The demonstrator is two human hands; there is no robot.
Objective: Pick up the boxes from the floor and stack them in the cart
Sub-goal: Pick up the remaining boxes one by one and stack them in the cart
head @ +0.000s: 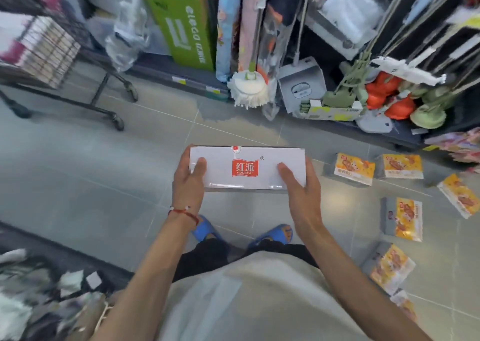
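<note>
Holding a white box (246, 168) in both hands, the person stands over the grey tiled floor (78, 171). Head view only; edges of frame strongly blurred.

Left hand (188, 182): grips the left end of the white box. Thumb lies on the top face and the fingers curl round the far edge of that end. Red cord bracelet (183, 212) on this wrist.

Right hand (298, 187): grips the right end. Thumb lies on the top face; the other fingers pass round the box and are hidden, so I cannot tell how they lie.

White box: long and flat, held roughly level in the air in front of the body, red logo centred on the top face. It touches neither floor nor cart.

Cart (100, 88): upper left, black frame on castors, well apart from the held box. Stacked packs (44, 49) sit in its basket; too blurred to read.

Yellow-orange boxes (402, 218): at least five lie scattered on the floor to the right, apart from both hands.

Background: white mop head (249, 91) and green carton (187, 29) stand at the shelving (166, 68) ahead. Blue slippers (205, 230) show on the floor below the box.
</note>
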